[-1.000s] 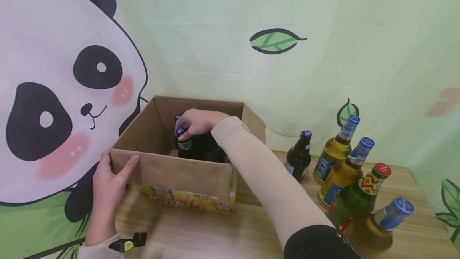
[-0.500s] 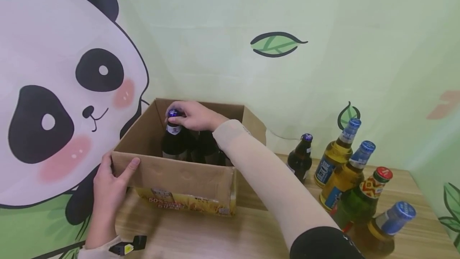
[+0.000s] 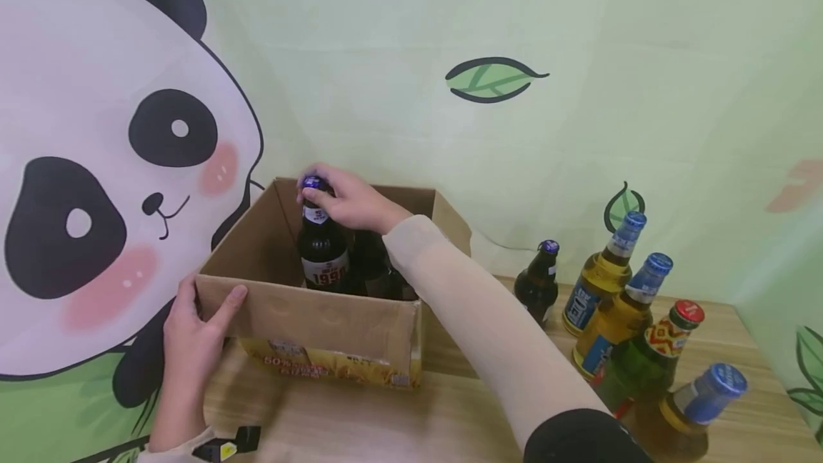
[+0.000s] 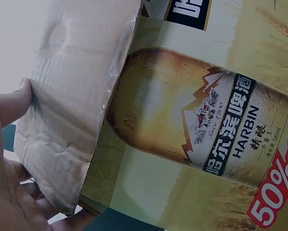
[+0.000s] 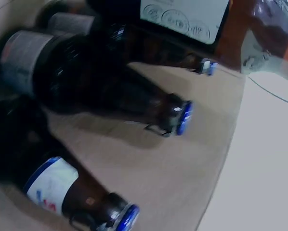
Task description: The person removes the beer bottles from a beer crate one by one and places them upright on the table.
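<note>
My right hand (image 3: 353,200) grips the neck of a dark beer bottle (image 3: 324,252) just under its blue cap. The bottle stands nearly upright inside the cardboard box (image 3: 308,311), its label partly above the front wall. In the right wrist view that beer bottle (image 5: 182,19) shows at the top, beside several other dark bottles (image 5: 91,77) with blue caps. At the box's front left corner my left hand (image 3: 196,334) holds the flap, thumb outside. The left wrist view shows that flap (image 4: 81,72) and the printed beer picture (image 4: 173,110) on the side.
On the wooden table (image 3: 360,420), right of the box, stand a dark bottle (image 3: 537,284), two yellow bottles (image 3: 594,281), a green bottle (image 3: 643,359) with a red cap and an amber bottle (image 3: 681,420) near my right sleeve. A panda-print cloth (image 3: 360,91) hangs behind.
My right hand has taken the bottle's neck and risen with it, first leftward, then straight up. More of the bottle and its label now shows. The left hand stays on the flap.
</note>
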A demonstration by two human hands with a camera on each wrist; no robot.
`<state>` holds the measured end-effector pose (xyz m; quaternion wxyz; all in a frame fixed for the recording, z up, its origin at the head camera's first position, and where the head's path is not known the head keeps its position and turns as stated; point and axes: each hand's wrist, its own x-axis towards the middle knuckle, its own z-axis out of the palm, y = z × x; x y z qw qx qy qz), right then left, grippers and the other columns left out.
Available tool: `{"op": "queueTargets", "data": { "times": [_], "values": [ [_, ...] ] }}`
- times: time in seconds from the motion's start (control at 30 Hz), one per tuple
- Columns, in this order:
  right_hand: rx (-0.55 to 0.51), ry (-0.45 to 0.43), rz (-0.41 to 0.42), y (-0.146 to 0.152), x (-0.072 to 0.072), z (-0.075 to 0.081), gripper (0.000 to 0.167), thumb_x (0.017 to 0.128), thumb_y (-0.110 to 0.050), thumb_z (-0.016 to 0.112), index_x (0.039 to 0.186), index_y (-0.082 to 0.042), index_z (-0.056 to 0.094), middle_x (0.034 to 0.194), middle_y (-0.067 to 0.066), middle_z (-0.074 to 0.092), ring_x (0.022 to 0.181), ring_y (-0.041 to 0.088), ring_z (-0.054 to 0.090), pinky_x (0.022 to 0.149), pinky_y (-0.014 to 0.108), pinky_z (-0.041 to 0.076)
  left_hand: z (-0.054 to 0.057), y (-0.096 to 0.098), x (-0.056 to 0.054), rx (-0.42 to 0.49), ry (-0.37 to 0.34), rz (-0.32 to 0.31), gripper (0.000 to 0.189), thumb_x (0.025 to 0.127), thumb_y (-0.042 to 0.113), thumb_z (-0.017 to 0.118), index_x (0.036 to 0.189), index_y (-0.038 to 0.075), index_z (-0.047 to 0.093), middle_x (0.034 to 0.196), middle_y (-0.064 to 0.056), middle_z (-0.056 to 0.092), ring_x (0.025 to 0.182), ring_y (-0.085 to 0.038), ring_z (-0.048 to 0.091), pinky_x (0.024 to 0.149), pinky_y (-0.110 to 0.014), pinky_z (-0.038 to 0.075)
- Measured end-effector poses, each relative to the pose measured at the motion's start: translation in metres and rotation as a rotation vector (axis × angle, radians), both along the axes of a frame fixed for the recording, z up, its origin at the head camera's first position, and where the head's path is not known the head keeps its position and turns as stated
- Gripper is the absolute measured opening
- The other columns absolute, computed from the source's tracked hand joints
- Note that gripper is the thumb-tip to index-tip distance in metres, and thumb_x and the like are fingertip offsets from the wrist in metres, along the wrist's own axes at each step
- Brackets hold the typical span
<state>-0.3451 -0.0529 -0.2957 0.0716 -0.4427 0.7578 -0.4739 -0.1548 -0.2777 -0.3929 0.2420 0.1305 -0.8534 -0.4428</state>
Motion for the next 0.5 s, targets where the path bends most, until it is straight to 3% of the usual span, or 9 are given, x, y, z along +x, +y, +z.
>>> {"op": "queueTargets", "data": {
  "times": [0.27,0.5],
  "values": [
    [-0.11,-0.039,0.001,0.005,0.007,0.008,0.024,0.105,-0.021,0.053,0.125,-0.009,0.054,0.11,0.003,0.065,0.104,0.017,0.061,0.09,0.028,0.051,-0.002,0.001,-0.002,-0.004,0.036,0.027,0.072,0.093,0.04,0.072,0.15,0.009,0.04,0.145,-0.02,0.049,0.133,-0.04,0.046,0.11,-0.061,0.035],
    [-0.368,-0.121,0.024,0.018,0.012,0.012,0.025,0.105,-0.014,0.052,0.127,-0.004,0.053,0.108,0.011,0.065,0.108,0.028,0.062,0.09,0.032,0.052,-0.007,0.003,-0.003,0.008,0.035,0.036,0.071,0.093,0.037,0.072,0.149,0.006,0.04,0.142,-0.022,0.049,0.133,-0.042,0.046,0.11,-0.062,0.035]
  ]
}}
